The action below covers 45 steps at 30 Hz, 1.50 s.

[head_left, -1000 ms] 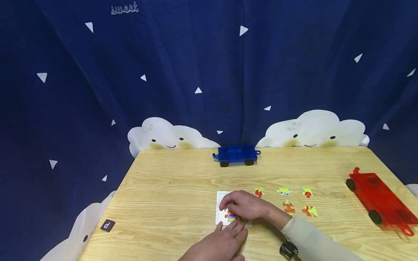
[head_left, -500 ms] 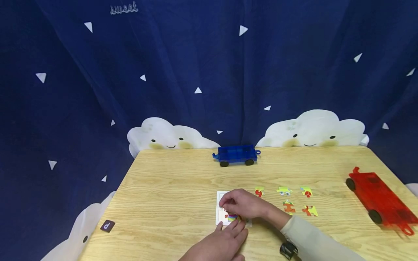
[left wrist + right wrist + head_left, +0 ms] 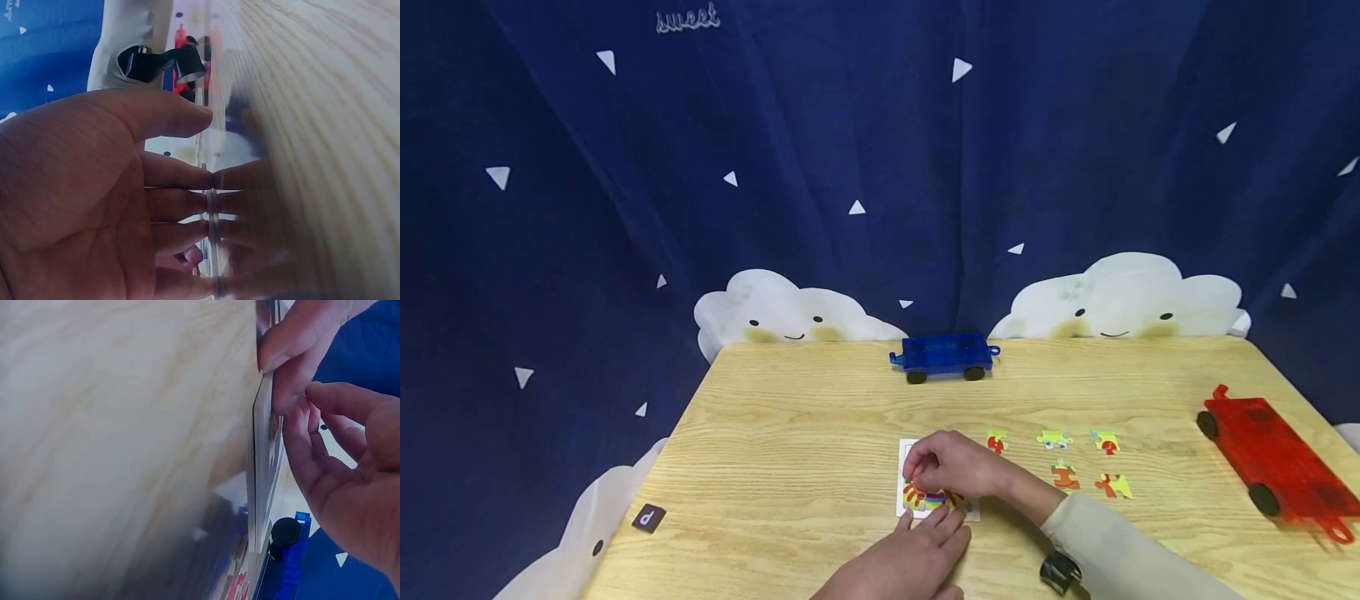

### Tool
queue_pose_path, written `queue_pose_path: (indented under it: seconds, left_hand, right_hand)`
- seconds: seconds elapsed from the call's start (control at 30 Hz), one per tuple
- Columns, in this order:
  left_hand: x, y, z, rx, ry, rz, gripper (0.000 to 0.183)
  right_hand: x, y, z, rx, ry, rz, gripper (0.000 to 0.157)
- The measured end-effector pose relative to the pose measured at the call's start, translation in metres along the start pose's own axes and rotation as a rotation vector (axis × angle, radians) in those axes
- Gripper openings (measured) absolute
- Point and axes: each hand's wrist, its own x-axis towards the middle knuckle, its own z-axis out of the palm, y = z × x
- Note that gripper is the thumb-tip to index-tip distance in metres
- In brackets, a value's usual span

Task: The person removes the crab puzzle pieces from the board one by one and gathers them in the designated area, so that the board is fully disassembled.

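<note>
A small puzzle board [image 3: 901,467] with a white frame lies near the table's front. Along its near side sit yellow and red pieces and a rainbow-striped piece [image 3: 934,500]. My right hand [image 3: 958,467] bends over the board, its thumb and index finger pinching a yellow-and-red puzzle piece [image 3: 913,497] at the near left corner. The right wrist view shows that hand [image 3: 350,450] with thumb and finger meeting beside the board's edge [image 3: 257,481]. With fingers straight, my left hand [image 3: 910,554] rests its fingertips on the board's near edge. The right hand covers the board's far part.
Several loose puzzle pieces, among them an eyes piece [image 3: 1055,440] and an orange piece [image 3: 1064,477], lie right of the board. A blue toy wagon [image 3: 946,356] stands behind, a red one [image 3: 1277,454] at right. A dark letter tile [image 3: 648,518] lies at left.
The yellow-and-red piece now fills the near left corner, where white board showed earlier. My right fingers have shifted slightly; the left hand stays in place.
</note>
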Motion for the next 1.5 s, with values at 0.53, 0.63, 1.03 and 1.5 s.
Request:
queue_pose_path:
  seconds: [0.53,0.63,1.03,1.5]
  left_hand:
    - [0.002,-0.001,0.001,-0.028,-0.016,-0.002,0.059]
    - [0.002,-0.001,0.001,-0.026,-0.012,-0.001,0.059]
    - [0.0,0.001,0.001,-0.001,-0.004,-0.015,0.06]
    - [0.002,0.003,0.002,-0.008,-0.024,-0.032,0.064]
  right_hand:
    - [0.0,0.0,0.002,-0.019,0.024,0.009,0.015]
    - [0.0,0.0,0.001,-0.016,0.027,0.015,0.012]
    - [-0.017,0.002,-0.023,0.012,0.063,0.001,0.008]
    - [-0.062,0.015,-0.059,-0.003,0.056,0.048,0.007]
